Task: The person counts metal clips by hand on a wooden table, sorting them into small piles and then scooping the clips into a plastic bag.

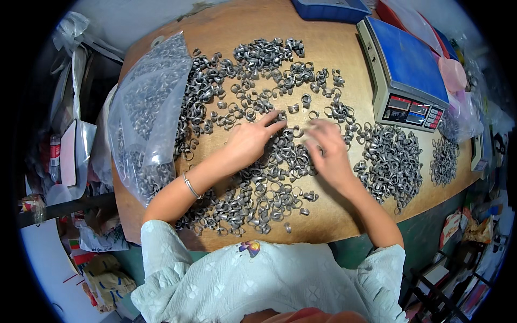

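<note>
Many small grey metal rings (pixel 291 156) lie loose in heaps across a wooden tabletop (pixel 334 215). My left hand (pixel 250 141) reaches over the middle heap with two fingers stretched out and spread. Its fingertips touch or nearly touch a ring at the top of that heap; a firm grip does not show. Just to the right, my right hand (pixel 328 153) hovers at the heap's edge with bent fingers. Motion smears those fingertips, so I cannot tell if they hold a ring. A few single rings (pixel 306 99) lie just beyond both hands.
A clear plastic bag (pixel 148 116) full of rings lies at the left. Another ring heap (pixel 393 164) spreads on the right, below a counting scale (pixel 404 64) with a blue top. A blue tray (pixel 331 9) stands at the far edge, and a pink cup (pixel 452 74) sits behind the scale.
</note>
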A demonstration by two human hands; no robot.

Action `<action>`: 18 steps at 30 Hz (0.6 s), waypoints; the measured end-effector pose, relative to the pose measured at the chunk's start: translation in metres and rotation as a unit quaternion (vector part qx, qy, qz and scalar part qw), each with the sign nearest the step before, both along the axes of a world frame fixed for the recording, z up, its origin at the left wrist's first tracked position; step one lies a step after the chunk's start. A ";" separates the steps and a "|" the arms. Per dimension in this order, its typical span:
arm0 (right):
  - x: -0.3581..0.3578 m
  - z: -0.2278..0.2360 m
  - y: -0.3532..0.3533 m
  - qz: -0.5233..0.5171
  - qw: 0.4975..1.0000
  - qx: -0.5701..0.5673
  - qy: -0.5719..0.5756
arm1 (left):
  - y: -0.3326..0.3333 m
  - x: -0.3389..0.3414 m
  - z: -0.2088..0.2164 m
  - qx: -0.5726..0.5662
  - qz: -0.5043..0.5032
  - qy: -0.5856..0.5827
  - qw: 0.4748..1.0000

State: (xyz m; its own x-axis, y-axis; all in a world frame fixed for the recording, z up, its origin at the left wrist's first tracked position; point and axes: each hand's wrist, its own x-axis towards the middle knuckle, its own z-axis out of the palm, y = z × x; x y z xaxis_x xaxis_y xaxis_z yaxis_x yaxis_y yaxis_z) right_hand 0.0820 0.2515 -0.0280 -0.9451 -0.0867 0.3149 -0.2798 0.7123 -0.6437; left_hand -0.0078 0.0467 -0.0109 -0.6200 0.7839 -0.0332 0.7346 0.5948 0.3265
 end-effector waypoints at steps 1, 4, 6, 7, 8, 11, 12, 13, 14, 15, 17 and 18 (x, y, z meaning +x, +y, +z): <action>-0.004 -0.002 0.006 -0.071 0.997 0.018 0.022 | -0.002 0.003 0.002 -0.004 -0.007 0.003 1.000; -0.031 -0.002 0.027 -0.090 0.993 0.044 0.066 | -0.010 0.012 0.000 -0.009 -0.014 0.001 1.000; -0.059 0.000 0.037 -0.078 0.991 0.084 0.074 | -0.012 0.014 -0.001 0.011 -0.034 0.028 0.999; -0.070 -0.004 0.037 -0.075 0.987 0.129 0.063 | -0.012 0.014 -0.001 0.009 -0.036 0.029 0.999; -0.079 -0.006 0.035 -0.072 0.981 0.175 0.051 | -0.010 0.014 -0.001 0.007 -0.038 0.031 0.999; -0.096 -0.021 0.036 -0.051 0.977 0.201 0.051 | -0.008 0.013 0.004 0.018 -0.022 0.002 1.000; -0.096 -0.018 0.035 -0.046 0.980 0.189 0.037 | -0.009 0.015 0.005 0.031 -0.005 -0.018 0.999; -0.095 -0.015 0.034 -0.042 0.983 0.177 0.023 | -0.010 0.016 0.006 0.044 0.012 -0.038 0.998; -0.094 -0.012 0.036 -0.032 0.990 0.129 0.041 | -0.013 0.015 -0.005 0.153 0.030 0.010 0.988; -0.090 -0.007 0.035 -0.050 0.997 0.062 0.000 | -0.014 0.015 -0.010 0.227 0.052 -0.063 0.971; -0.082 0.008 0.034 -0.087 0.990 -0.072 -0.084 | -0.017 0.014 -0.017 0.367 0.093 -0.203 0.903; -0.079 0.012 0.040 -0.105 0.987 -0.060 -0.103 | -0.010 0.021 -0.002 0.369 0.129 -0.358 0.848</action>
State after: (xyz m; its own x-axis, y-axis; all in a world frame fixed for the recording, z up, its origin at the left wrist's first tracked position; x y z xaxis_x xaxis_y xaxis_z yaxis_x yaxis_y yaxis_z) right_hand 0.0029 0.2919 -0.0158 -0.9835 0.1439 0.1096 0.0117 0.6553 -0.7553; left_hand 0.0129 0.0365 -0.0128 -0.8017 0.5968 -0.0319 0.0683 0.1446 0.9871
